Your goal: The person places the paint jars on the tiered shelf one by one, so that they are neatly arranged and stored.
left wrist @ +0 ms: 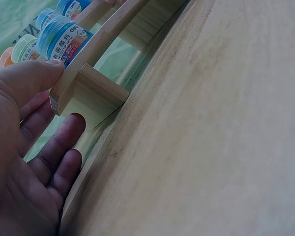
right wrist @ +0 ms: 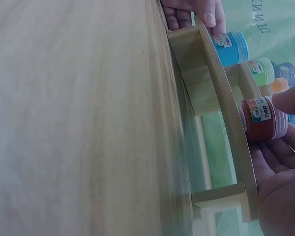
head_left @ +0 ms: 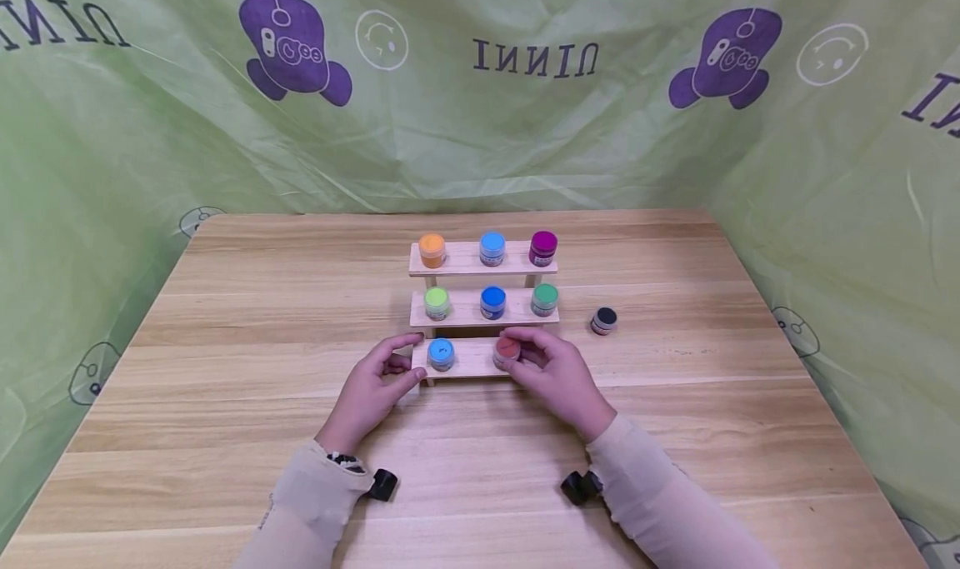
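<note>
A three-tier wooden display rack [head_left: 468, 368] stands on the table with small paint jars on its steps. My left hand [head_left: 378, 381] grips the left end of the lowest step, its thumb beside a light blue paint jar [left wrist: 64, 42]. At the right part of that same step, my right hand [head_left: 553, 376] pinches a red-brown paint jar [right wrist: 260, 120] by its lid. The jar is upright at the step's board; whether its base touches the wood is hard to tell. The right hand covers the step's right end in the head view.
On the middle step are lime [head_left: 437, 304], dark blue [head_left: 492, 302] and green [head_left: 545, 300] jars. Orange [head_left: 432, 251], blue [head_left: 492, 249] and purple [head_left: 543, 248] ones top the rack. A black-lidded jar [head_left: 603, 321] stands on the table [head_left: 675, 369] to the right.
</note>
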{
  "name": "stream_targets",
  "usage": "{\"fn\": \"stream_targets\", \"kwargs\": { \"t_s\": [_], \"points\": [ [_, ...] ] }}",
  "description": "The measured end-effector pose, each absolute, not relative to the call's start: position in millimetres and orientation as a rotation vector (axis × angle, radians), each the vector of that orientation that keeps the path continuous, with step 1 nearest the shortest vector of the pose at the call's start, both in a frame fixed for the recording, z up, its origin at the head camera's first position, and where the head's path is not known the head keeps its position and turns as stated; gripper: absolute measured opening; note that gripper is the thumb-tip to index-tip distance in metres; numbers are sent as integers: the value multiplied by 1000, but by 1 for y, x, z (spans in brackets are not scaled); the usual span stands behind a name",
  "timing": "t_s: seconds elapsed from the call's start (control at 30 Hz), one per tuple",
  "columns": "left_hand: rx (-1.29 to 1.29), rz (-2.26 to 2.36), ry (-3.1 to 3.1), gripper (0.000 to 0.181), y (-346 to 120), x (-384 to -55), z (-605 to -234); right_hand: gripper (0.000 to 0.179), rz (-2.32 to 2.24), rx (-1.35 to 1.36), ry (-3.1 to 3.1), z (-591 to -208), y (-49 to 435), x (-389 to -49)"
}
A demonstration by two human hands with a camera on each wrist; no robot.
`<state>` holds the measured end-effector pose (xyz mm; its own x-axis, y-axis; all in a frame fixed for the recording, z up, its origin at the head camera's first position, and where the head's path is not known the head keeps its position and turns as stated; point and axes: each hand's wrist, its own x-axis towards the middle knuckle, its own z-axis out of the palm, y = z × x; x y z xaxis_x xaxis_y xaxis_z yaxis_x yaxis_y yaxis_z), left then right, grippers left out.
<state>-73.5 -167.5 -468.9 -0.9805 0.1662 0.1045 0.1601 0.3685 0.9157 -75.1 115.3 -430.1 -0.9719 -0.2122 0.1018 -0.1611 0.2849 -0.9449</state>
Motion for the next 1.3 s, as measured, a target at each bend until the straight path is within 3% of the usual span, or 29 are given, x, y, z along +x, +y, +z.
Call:
{"fn": "stream_targets", "kwargs": {
  "t_s": [1.3],
  "points": [
    [310,1729,2596,47,-167,-74,-467,39,-1834,-430,2461,-433,100,-77]
  ]
}}
